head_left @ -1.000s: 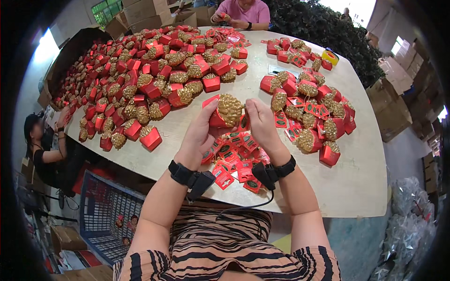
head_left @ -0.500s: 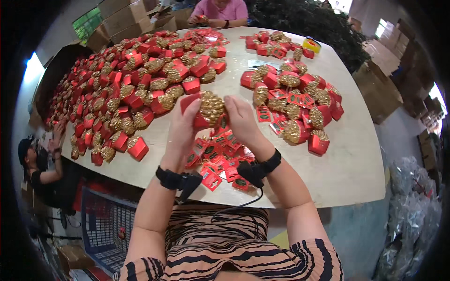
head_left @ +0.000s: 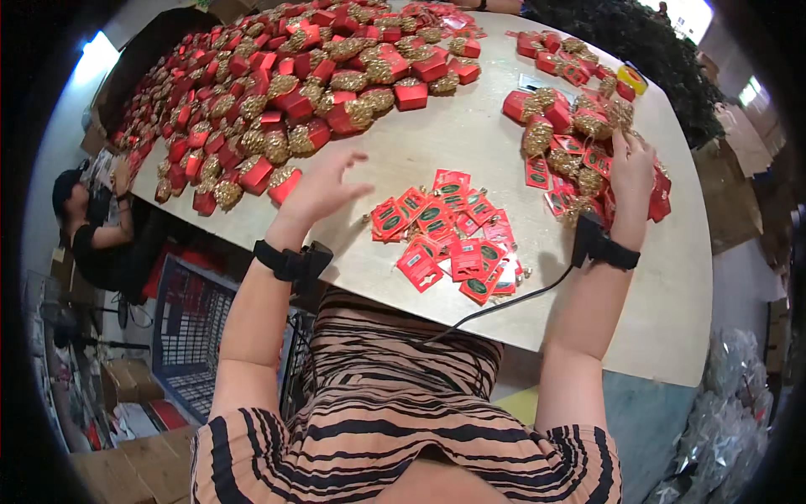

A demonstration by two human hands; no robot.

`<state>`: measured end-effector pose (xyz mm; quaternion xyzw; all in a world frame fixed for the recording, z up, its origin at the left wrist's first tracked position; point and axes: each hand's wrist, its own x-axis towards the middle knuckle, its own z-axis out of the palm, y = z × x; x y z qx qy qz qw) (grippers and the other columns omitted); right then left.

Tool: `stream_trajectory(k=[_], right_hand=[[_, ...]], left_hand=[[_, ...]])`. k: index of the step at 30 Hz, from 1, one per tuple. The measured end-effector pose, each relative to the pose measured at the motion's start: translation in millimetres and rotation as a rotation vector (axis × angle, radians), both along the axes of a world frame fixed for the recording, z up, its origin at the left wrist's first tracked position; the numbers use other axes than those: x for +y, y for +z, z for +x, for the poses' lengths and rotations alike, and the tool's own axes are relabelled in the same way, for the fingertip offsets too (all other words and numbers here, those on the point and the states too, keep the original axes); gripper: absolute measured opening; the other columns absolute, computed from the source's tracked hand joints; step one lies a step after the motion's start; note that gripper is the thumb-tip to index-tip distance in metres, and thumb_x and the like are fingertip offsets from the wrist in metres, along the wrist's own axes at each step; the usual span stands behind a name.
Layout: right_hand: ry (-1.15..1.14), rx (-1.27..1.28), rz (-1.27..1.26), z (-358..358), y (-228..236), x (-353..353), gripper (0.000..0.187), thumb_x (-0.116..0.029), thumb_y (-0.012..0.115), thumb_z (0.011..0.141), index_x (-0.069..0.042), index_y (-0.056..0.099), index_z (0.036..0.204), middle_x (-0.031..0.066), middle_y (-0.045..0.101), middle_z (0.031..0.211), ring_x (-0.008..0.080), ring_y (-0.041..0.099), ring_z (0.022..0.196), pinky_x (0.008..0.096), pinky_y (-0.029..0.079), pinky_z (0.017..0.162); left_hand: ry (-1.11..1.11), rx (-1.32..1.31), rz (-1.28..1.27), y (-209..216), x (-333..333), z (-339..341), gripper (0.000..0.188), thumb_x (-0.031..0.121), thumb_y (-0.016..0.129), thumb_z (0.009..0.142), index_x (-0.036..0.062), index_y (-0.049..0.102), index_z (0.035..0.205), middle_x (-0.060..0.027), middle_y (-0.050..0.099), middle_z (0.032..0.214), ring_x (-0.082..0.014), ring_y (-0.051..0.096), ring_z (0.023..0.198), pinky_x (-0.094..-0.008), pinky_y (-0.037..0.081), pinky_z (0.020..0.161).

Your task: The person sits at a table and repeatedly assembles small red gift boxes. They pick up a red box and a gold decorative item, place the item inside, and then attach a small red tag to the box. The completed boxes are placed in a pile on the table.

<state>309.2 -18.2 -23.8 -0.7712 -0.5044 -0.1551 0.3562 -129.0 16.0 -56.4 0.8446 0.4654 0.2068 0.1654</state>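
My left hand [head_left: 323, 186] is open and empty over the table, its fingers apart and slightly curled, just short of the large heap of ornaments [head_left: 294, 97]. These have red faceted bases and bumpy gold tops like pine cones. At the right pile [head_left: 564, 164], my right hand [head_left: 634, 172] has its fingertips closed on the gold top of an ornament [head_left: 620, 113]; the hand covers part of that pile. Several ornaments there carry red tags. Between my hands lies a loose heap of red hang tags [head_left: 453, 227] with dark oval prints.
A yellow tape roll [head_left: 631, 80] lies at the far right of the pale table [head_left: 663, 307]. Below its left edge stands a blue-grey plastic basket [head_left: 193, 336]. A person [head_left: 80, 210] in black works at the left. Clear plastic bags [head_left: 722, 420] stand at the lower right.
My hands have parted from the ornament they held together. The right one has carried it to the right pile; the left one has let go and moved left. The view has shifted.
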Motion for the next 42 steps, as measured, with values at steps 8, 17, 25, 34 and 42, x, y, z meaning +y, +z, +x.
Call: stream_trajectory(k=[8,17,25,34,42], right_hand=[[0.335,0.035,-0.058,-41.8,5.3,2.3,0.042,-0.031,0.059,0.083,-0.001,0.057,0.113,0.0221,0.054,0.113,0.0342,0.052,0.108,0.0388,0.042,0.090],[0.566,0.011,-0.235,-99.4,9.0,-3.2,0.032,-0.031,0.060,0.082,-0.005,0.063,0.101,0.0135,0.063,0.094,0.0293,0.062,0.084,0.0386,0.047,0.077],[0.704,0.096,-0.226,-107.6,6.6,-3.8,0.026,-0.025,0.062,0.080,-0.004,0.064,0.097,0.0128,0.065,0.083,0.0281,0.063,0.078,0.0370,0.049,0.073],[1.010,0.382,-0.385,-145.4,-7.6,-1.2,0.035,-0.026,0.070,0.073,-0.002,0.065,0.098,0.0157,0.064,0.094,0.0263,0.062,0.080,0.0340,0.050,0.071],[0.990,0.412,-0.336,-157.0,-14.7,-0.2,0.024,-0.018,0.067,0.074,0.002,0.064,0.088,0.0161,0.065,0.085,0.0271,0.062,0.077,0.0355,0.048,0.071]], left_hand=[[-0.015,0.108,-0.092,-26.6,-27.6,31.0,0.069,0.046,0.073,0.066,0.0025,0.055,0.117,-0.0179,0.054,0.109,-0.0333,0.048,0.107,-0.0378,0.039,0.093],[-0.150,0.207,-0.039,-16.2,-1.1,100.3,0.027,0.026,0.067,0.074,0.0033,0.064,0.088,-0.0158,0.061,0.089,-0.0314,0.058,0.087,-0.0401,0.047,0.076],[-0.050,-0.141,-0.317,-30.8,20.2,93.9,0.012,0.011,0.062,0.073,0.0001,0.064,0.079,-0.0144,0.063,0.073,-0.0238,0.062,0.073,-0.0344,0.048,0.066],[-0.157,-0.754,-0.623,0.2,23.1,93.3,0.015,0.015,0.061,0.083,0.0013,0.062,0.089,-0.0037,0.062,0.082,-0.0112,0.058,0.074,-0.0250,0.046,0.071],[-0.082,-0.939,-0.874,5.9,16.8,97.5,0.011,0.015,0.063,0.082,0.0059,0.061,0.088,-0.0026,0.062,0.083,-0.0104,0.059,0.074,-0.0241,0.048,0.071]])
